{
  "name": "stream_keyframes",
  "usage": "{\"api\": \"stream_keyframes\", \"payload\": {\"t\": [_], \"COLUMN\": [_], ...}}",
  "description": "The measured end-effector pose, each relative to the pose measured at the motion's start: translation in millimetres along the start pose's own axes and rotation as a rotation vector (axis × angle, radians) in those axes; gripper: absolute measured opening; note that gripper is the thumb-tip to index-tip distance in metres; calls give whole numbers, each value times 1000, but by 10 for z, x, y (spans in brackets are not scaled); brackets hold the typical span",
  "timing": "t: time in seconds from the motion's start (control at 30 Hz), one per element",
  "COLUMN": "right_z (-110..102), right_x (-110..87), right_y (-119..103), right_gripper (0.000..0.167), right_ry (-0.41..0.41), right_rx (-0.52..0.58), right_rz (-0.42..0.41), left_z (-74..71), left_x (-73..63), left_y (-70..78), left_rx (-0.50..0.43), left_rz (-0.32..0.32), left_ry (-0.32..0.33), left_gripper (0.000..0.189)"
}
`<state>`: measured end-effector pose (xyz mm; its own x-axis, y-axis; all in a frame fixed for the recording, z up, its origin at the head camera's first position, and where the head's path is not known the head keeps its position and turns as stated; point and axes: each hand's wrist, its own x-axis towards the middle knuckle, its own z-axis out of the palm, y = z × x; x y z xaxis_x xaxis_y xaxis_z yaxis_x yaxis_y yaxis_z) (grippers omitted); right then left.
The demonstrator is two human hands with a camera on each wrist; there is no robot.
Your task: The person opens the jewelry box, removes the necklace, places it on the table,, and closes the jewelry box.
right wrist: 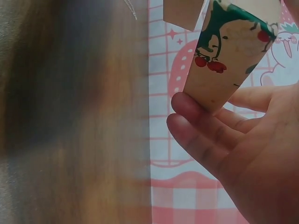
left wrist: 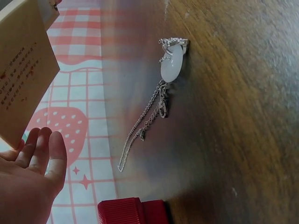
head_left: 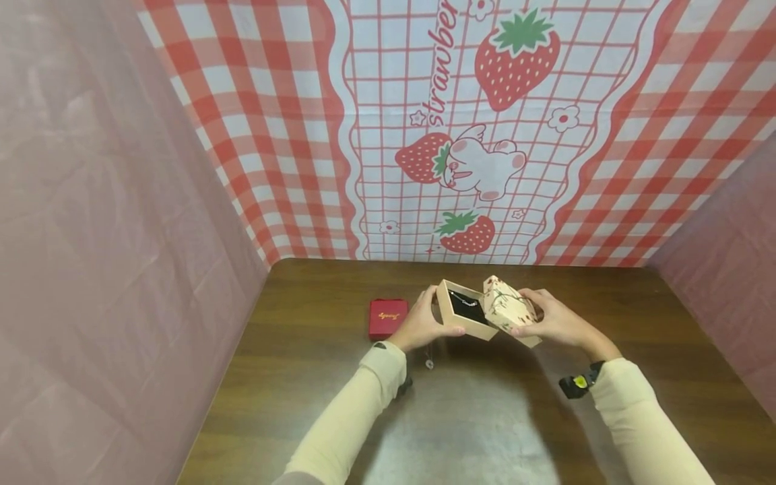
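Note:
Above the table, my left hand (head_left: 421, 325) grips the cream base of a gift box (head_left: 479, 331), thumb along its near side. Inside the base lies a black insert (head_left: 465, 307) with a thin silver chain (head_left: 464, 300) on it. Tilted against the base's right side is the box lid (head_left: 508, 304), patterned with green and red plants, which my right hand (head_left: 558, 322) holds between thumb and fingers. Below the left hand, a silver necklace (left wrist: 148, 119) with a pale oval pendant (left wrist: 172, 64) lies on the table.
A red jewelry box (head_left: 388, 318) with gold lettering sits left of the left hand. The brown wooden table (head_left: 315, 377) meets a strawberry-print checked cloth (head_left: 461, 168) at the back. Pinkish cloth walls (head_left: 109, 236) stand on both sides.

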<state>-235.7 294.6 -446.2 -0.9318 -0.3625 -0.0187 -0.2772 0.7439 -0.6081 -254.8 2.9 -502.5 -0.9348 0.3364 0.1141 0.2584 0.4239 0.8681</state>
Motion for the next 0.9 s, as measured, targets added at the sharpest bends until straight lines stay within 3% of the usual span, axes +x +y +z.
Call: {"api": "stream_keyframes", "payload": {"t": [0.4, 0.9], "right_z": [56, 167], "right_x": [-145, -473], "right_y": [100, 199], "right_gripper": [97, 102], "right_ry": [2, 13], "right_rx": [18, -88], "right_rz": [46, 62], "left_z": [-12, 8], "left_x": [6, 23], "left_y": [-29, -49], "left_rx": [-38, -50], "left_rz": [9, 9], "left_ry": [49, 60], "left_gripper": [95, 96]}}
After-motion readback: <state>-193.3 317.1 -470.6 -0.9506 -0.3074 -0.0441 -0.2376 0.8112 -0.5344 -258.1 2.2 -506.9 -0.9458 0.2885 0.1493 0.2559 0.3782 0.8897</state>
